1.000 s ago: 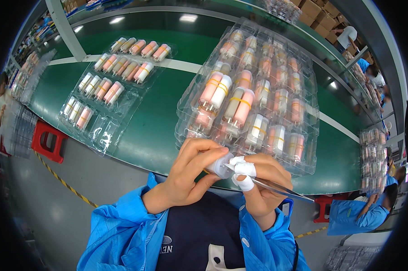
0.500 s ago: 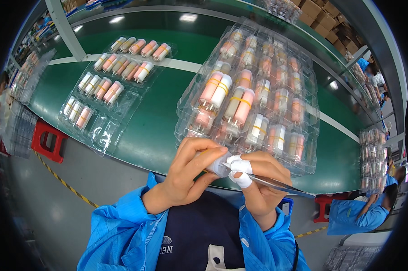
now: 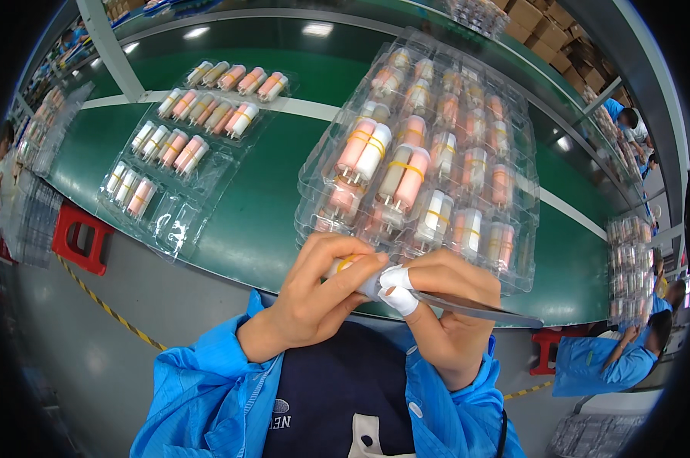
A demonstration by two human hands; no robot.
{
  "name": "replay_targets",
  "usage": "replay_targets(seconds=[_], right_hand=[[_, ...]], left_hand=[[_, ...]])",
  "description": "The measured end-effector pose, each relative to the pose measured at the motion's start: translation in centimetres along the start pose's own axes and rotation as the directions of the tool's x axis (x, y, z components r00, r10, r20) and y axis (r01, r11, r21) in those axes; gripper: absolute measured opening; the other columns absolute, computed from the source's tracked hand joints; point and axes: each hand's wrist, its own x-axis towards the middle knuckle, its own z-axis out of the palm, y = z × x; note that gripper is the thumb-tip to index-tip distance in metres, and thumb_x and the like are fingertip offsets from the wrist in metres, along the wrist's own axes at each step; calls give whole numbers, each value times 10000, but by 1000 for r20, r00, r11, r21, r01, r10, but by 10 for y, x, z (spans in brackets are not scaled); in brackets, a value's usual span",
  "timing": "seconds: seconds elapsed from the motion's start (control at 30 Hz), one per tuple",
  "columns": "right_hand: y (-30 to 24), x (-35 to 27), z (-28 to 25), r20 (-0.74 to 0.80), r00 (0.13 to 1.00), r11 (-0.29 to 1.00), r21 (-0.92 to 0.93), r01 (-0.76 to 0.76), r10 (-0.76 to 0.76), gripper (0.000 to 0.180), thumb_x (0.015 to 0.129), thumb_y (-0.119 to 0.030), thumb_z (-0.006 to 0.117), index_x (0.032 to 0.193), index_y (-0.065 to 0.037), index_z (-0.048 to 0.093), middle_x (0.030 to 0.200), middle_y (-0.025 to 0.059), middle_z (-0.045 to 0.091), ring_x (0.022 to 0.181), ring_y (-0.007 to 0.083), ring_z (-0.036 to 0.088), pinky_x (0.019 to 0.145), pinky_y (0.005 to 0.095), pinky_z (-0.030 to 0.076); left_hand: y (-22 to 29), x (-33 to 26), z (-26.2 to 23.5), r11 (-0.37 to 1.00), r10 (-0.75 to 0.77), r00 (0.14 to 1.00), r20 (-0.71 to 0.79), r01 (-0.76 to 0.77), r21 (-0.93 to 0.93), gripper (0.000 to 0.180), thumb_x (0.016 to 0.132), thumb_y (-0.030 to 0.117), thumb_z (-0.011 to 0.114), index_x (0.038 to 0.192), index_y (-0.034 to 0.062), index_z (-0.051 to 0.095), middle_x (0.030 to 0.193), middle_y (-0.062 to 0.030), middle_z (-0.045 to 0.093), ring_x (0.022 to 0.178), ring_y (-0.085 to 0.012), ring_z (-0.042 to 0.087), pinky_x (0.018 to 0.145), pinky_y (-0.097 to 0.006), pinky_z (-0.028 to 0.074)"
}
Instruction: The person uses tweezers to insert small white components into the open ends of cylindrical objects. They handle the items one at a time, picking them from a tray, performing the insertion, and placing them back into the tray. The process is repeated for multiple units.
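Observation:
My left hand (image 3: 318, 294) grips a small bundle of pink and white tubes (image 3: 343, 265) tied with a yellow band, close to my chest. My right hand (image 3: 448, 309), with white tape on two fingertips, holds long metal tweezers (image 3: 478, 308) whose tip meets the bundle. Just beyond my hands a stack of clear plastic trays (image 3: 425, 164) leans up, filled with several banded pairs of pink and white tubes. Farther left on the green table (image 3: 276, 160) lies a flat clear tray (image 3: 181, 145) holding several more tubes, its near pockets bare.
A red stool (image 3: 82, 237) stands on the grey floor at left beside yellow-black floor tape. More clear trays stack at the left edge (image 3: 36, 145) and the right edge (image 3: 629, 267). A person in a blue coat (image 3: 604, 362) sits at lower right. Cardboard boxes (image 3: 547, 23) sit far back.
My hands stay together at the bundle; the fingers of my left hand shift slightly over it. The trays have not moved.

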Motion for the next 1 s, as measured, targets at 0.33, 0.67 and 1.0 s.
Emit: replay_targets(seconds=[0.33, 0.67, 1.0], right_hand=[[11, -15, 16, -208, 958, 849, 524, -61, 196, 257, 796, -13, 702, 1020, 68, 603, 971, 169, 646, 862, 195, 641, 763, 301, 524], [15, -16, 12, -156, 979, 928, 366, -66, 131, 226, 747, -70, 764, 945, 5, 686, 954, 149, 631, 839, 184, 622, 706, 276, 497], [5, -22, 14, -197, 966, 912, 402, -76, 168, 246, 717, -53, 785, 941, 5, 703, 901, 156, 663, 788, 201, 657, 658, 277, 521]], left_hand=[[1, -9, 1, 882, -220, 973, 69, 228, -412, 461, 862, 124, 646, 1251, -57, 478, 1191, -200, 495, 1072, -272, 522, 911, -356, 426], [3, -14, 7, 740, -294, 952, 87, 284, -609, 491, 827, 81, 643, 1275, -45, 485, 1197, -188, 512, 1102, -288, 521, 934, -362, 409], [8, -17, 8, 242, -344, 891, 295, 388, -890, 568, 914, 160, 581, 1389, -28, 332, 1253, -117, 494, 1137, -181, 496, 956, -329, 407]])
